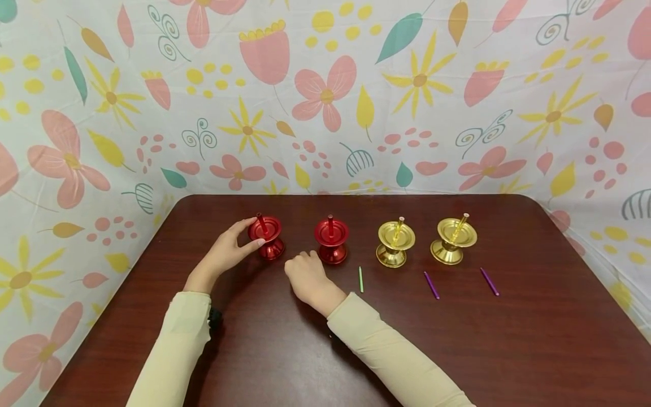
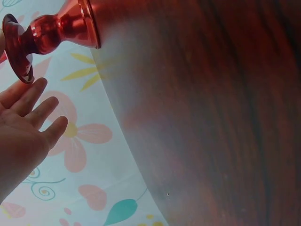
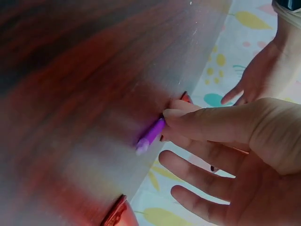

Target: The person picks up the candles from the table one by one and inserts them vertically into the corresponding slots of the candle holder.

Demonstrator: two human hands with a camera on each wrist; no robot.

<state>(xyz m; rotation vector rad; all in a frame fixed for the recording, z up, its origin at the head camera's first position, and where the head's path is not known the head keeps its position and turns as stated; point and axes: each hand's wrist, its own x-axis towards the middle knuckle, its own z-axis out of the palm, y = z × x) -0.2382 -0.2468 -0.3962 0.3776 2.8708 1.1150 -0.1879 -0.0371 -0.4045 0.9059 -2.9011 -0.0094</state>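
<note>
At the left of the row, my left hand (image 1: 224, 251) holds a red metal candle holder (image 1: 272, 249) by its upper dish, thumb on the near side and fingers on the far side. The holder stands upright on the table, and its dish and stem also show in the left wrist view. My right hand (image 1: 309, 278) is just in front of a second red candle holder (image 1: 333, 252). Between its thumb and forefinger it pinches a small purple candle (image 3: 151, 135), hidden in the head view. The other fingers of that hand spread loosely.
Two gold candle holders (image 1: 391, 257), (image 1: 447, 251) stand to the right. On the table before the row lie a green candle (image 1: 361, 280) and two purple candles (image 1: 432, 285), (image 1: 490, 282). A patterned cloth (image 1: 325, 141) hangs behind the dark wooden table (image 1: 407, 350).
</note>
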